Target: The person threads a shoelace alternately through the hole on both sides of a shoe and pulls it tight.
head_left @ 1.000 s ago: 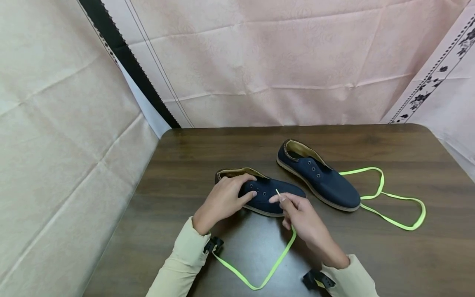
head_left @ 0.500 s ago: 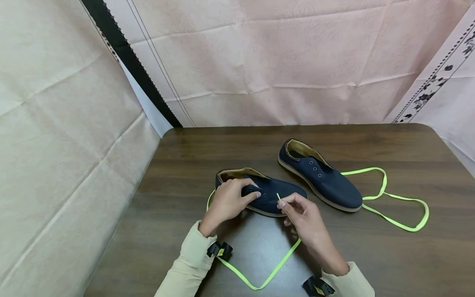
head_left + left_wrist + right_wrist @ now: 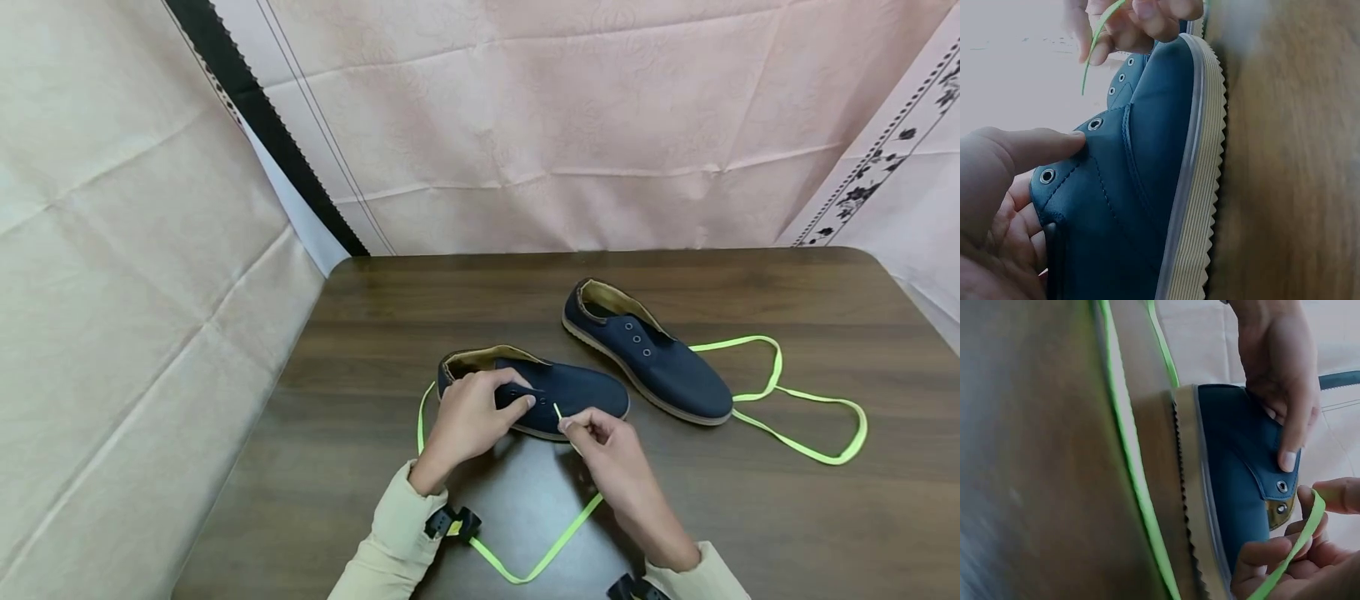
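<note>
A navy shoe (image 3: 592, 390) with a tan lining lies on the table, toe to the right. My left hand (image 3: 471, 417) pinches its near eyelet flap, thumb on top and fingers underneath. In the left wrist view, metal eyelets (image 3: 1095, 124) show around the thumb tip. My right hand (image 3: 618, 454) pinches a neon green shoelace (image 3: 1300, 540) between thumb and finger. The lace's tip sticks up near the flap, apart from the eyelets. From that hand the lace loops over the table, passes under my left wrist and reappears behind the left hand beside the heel.
A second navy shoe (image 3: 660, 367) stands further back to the right, with empty eyelets on its flap. Another green shoelace (image 3: 851, 450) lies in loops beside its toe. The wooden table (image 3: 390, 292) ends at a cloth backdrop (image 3: 525, 125).
The near shoe and my left hand have shifted slightly right and towards me, and the flap is now tilted up. My right hand has drawn a little lower with the lace tip.
</note>
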Motion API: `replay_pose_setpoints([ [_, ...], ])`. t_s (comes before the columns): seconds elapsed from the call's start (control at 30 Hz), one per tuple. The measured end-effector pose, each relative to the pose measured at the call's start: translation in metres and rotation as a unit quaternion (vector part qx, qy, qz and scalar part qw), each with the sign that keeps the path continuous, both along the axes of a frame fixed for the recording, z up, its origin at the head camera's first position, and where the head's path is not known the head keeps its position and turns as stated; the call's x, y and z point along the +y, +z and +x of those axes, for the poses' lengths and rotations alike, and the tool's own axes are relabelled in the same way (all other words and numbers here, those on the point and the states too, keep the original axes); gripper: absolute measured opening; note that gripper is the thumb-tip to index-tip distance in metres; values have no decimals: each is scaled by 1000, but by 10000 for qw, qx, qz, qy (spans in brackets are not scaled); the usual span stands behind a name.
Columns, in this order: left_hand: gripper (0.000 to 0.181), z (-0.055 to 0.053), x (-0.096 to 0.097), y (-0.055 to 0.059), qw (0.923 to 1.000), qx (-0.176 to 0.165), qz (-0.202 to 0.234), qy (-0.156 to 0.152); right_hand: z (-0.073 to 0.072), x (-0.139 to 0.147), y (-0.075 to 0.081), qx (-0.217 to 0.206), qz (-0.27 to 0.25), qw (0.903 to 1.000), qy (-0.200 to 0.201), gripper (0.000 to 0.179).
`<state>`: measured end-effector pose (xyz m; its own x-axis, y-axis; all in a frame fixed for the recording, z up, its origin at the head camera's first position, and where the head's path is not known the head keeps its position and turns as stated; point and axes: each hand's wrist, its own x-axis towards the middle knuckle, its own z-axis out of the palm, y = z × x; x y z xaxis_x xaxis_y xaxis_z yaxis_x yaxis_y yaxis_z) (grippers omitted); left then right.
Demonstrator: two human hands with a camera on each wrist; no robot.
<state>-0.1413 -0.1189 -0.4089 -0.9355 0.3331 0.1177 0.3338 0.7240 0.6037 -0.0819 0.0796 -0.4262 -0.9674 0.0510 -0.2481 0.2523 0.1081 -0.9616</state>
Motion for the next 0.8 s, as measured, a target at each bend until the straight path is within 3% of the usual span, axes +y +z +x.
replay_pose_setpoints([
  [0.3,11,10,3,-5,9996,46,234,167,7,-12,-6,-161,-313,9993,-150,16],
  [0.8,9,19,4,-9,9985,61,478,266,8,-17,-8,114,-14,9998,-189,15],
])
